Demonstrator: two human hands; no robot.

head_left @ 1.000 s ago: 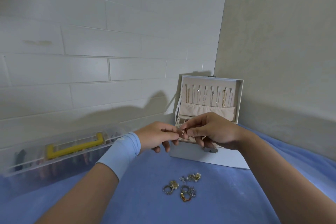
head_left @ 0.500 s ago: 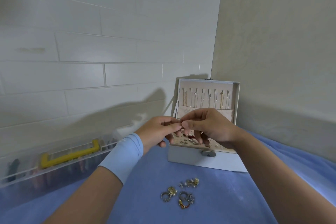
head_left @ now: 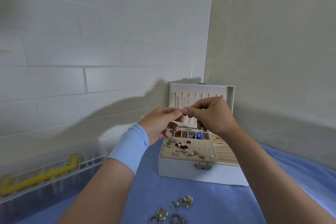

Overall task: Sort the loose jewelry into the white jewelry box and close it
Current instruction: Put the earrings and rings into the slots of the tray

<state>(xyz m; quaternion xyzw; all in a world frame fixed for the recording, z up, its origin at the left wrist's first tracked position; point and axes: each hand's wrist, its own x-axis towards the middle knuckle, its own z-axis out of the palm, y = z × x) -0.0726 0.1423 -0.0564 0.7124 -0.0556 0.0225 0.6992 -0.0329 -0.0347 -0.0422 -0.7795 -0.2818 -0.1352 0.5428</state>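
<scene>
The white jewelry box [head_left: 200, 172] stands open on the blue cloth, its lid [head_left: 230, 94] upright with thin chains hanging inside. Its tray holds several earrings on a peg panel, with small compartments behind. Above the box, my left hand [head_left: 160, 123] and my right hand [head_left: 211, 114] meet fingertip to fingertip, both pinching one tiny earring [head_left: 182, 114]. A pile of loose jewelry [head_left: 172, 211], gold and silver pieces, lies on the cloth in front of the box.
A clear plastic organiser case [head_left: 45, 172] with a yellow handle sits at the left against the tiled wall. A plain wall runs along the right. Blue cloth [head_left: 227, 203] covers the surface.
Both hands have risen from just over the tray to in front of the lid, still pinching the small piece. The camera has tilted, so the box's tray now shows.
</scene>
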